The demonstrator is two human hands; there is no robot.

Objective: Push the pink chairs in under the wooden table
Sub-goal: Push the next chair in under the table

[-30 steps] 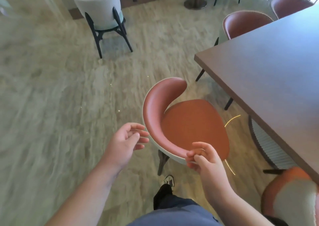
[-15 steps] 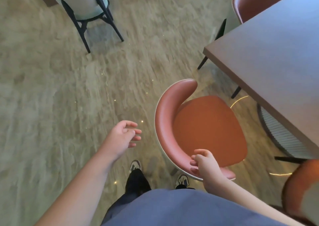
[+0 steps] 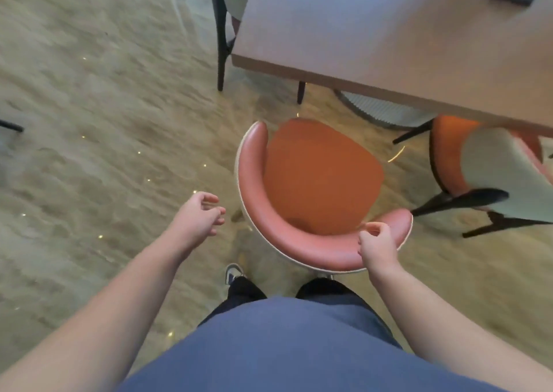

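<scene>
Ahead of our hands, the pink chair (image 3: 317,182) stands clear of the wooden table (image 3: 389,41). Just right, a second chair (image 3: 490,170) sits partly under. Our right hand (image 3: 377,246) rests loosely curled on the backrest; our left hand (image 3: 199,215) hangs open beside it.

Dining area, likely a restaurant or café. Evidence: large wooden table (image 3: 389,29) at upper right on a ribbed pedestal base (image 3: 383,108); several matching pink upholstered chairs (image 3: 314,194) with black legs around it, centre and right; polished beige stone-pattern floor (image 3: 104,107) filling the left.
</scene>
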